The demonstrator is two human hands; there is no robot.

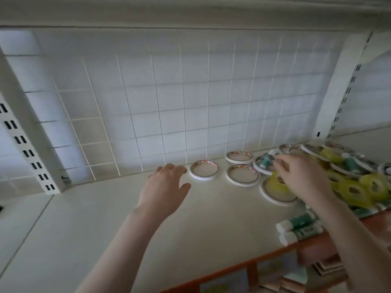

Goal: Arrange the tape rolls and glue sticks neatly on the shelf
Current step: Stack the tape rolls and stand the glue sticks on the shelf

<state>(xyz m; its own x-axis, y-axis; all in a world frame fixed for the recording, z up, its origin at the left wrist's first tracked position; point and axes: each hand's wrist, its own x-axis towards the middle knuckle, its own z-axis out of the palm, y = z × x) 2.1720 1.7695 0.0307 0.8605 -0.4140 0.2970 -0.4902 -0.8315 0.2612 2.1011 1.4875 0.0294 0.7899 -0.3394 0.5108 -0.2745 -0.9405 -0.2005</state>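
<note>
- The left hand (164,186) hovers at the frame's centre over the white shelf (105,218), fingers spread and relaxed, holding nothing, just left of a flat white tape roll (204,169).
- The right hand (304,176) reaches into the pile at right; whether its curled fingers pinch anything cannot be told.
- Two more flat rolls (242,175) lie nearby, yellow tape rolls (357,192) heap at the right edge, and glue sticks (296,226) lie at the lower right.
- A wire grid (169,92) backs the shelf.

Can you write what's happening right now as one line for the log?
left hand: open, hovering beside white tape roll | right hand: reaching into pile, grip unclear | glue sticks: lying at shelf front edge
</note>
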